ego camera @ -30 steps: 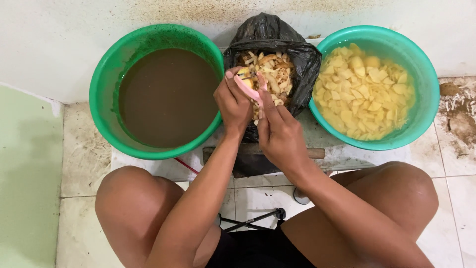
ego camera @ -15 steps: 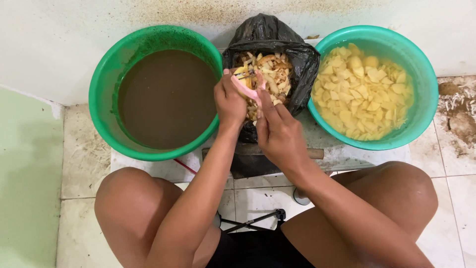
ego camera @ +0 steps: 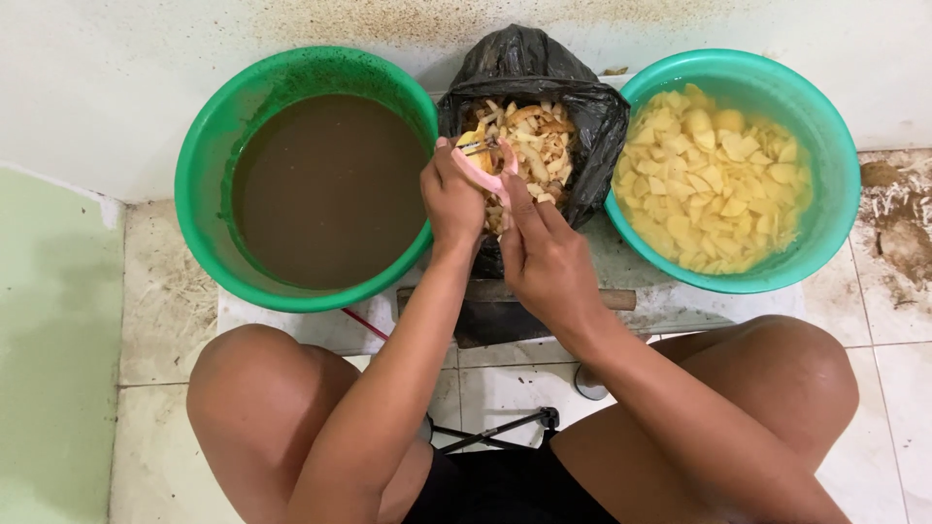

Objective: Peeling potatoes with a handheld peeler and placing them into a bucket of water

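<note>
My left hand point(ego camera: 451, 199) grips a yellow potato point(ego camera: 476, 139), mostly hidden in the fingers, over a black plastic bag point(ego camera: 592, 116) full of peelings. My right hand point(ego camera: 546, 257) holds a pink peeler point(ego camera: 482, 167) whose blade rests on the potato's top. Both hands meet above the bag's left side. To the right stands a teal basin point(ego camera: 835, 209) holding peeled potato pieces in water. To the left is a green basin point(ego camera: 199, 209) of muddy brown water.
A dark wooden-handled tool point(ego camera: 505, 315) lies on the tile under the bag. My bare knees flank a black tripod leg point(ego camera: 495, 430) on the floor. White wall runs behind the basins; dirt lies at the right point(ego camera: 903, 228).
The peeler and both hands shifted slightly up and away over the bag, then held there. The basins and bag have not moved.
</note>
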